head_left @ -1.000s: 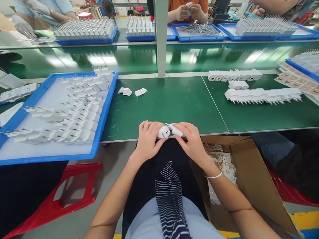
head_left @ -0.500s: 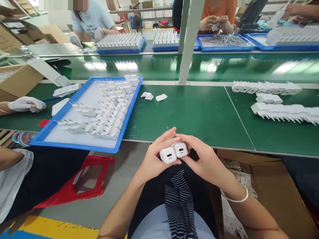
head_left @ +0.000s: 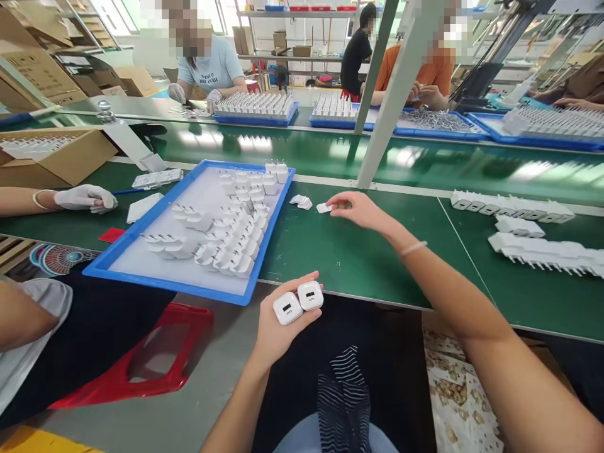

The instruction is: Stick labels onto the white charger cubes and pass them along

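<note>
Two white charger plugs sit side by side in my left hand, port faces toward me, with my fingers wrapped round them above the table's front edge. My right hand reaches over the green table, its thumb and fingertips pinched on a small white piece. Just left of that piece lie more small white pieces. Left of my hands, a blue-rimmed tray holds rows of white plugs with their pins up.
Rows of white plugs lie at the right. A metal post rises behind my right hand. A person's gloved hand rests beyond the tray, near an open carton. People work across the bench beside blue trays.
My right hand has let go of the plugs and moved up and forward to the small white piece. The two plugs stay in my left hand, now slightly further left. The view has shifted.
</note>
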Demonstrator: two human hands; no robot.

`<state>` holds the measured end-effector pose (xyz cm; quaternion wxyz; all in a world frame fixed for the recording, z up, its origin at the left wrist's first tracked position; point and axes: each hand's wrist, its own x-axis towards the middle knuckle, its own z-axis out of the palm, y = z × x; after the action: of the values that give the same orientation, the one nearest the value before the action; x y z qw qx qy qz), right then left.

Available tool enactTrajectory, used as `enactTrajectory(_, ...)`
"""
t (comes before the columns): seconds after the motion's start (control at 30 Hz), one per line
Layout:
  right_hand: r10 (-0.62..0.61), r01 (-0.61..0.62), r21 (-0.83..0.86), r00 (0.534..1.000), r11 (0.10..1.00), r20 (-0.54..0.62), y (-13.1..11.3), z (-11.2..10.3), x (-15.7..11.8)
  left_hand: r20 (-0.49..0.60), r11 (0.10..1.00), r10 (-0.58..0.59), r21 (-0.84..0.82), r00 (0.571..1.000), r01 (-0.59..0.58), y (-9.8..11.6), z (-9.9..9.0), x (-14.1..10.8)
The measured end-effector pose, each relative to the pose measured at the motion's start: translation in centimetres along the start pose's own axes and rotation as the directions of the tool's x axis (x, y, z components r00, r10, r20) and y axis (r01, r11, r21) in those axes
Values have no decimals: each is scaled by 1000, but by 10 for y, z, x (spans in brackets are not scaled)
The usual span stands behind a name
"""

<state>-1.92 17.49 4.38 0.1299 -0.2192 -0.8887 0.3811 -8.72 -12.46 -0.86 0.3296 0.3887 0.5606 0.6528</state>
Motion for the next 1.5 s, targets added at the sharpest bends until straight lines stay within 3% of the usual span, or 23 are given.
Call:
enactTrajectory(0.07,27,-25,-70,999,997,21,15,-8,39,11,1000,-11,-3,1000,11,0,-4,-5)
enactTrajectory(0.17,38,-27,-106,994,994,107,28,-10,68,28,996,-62,64,998,60,0,-11,-11)
enactTrajectory(0.4,94,-57,-166,971,984,219,34,0,88,12,986,-137,94,991,135,-10,-21,-11)
enactTrajectory(0.63,116,-73,-186,966,980,230,20,2,93,40,984,-103,147,994,96,-8,-16,-7)
enactTrajectory(0.77,71,-33,-171,974,985,217,3,1,67,57,981,-11,192,998,0,-7,-17,2)
enactTrajectory(0.93,-37,98,-202,958,974,284,-48,-8,-5,169,956,-4,291,986,-46,10,-13,31)
enactTrajectory(1.1,12,215,-430,884,877,467,-89,-9,-65,390,971,-88,239,917,-9,29,14,56)
enactTrajectory(1.17,19,227,-457,881,860,474,-91,-11,-75,391,969,-124,246,912,26,30,26,57)
enactTrajectory(1.23,-9,209,-437,910,875,415,-87,-16,-83,341,969,-115,243,933,30,27,34,54)
enactTrajectory(1.3,-41,155,-332,944,931,326,-80,-21,-91,277,980,-60,199,959,3,24,39,48)
enactTrajectory(1.4,-44,38,27,962,999,269,-66,-21,-107,243,990,26,127,970,-58,23,40,39)
enactTrajectory(1.5,-38,-50,367,973,929,229,-54,-14,-124,287,988,59,120,956,-97,27,40,33)
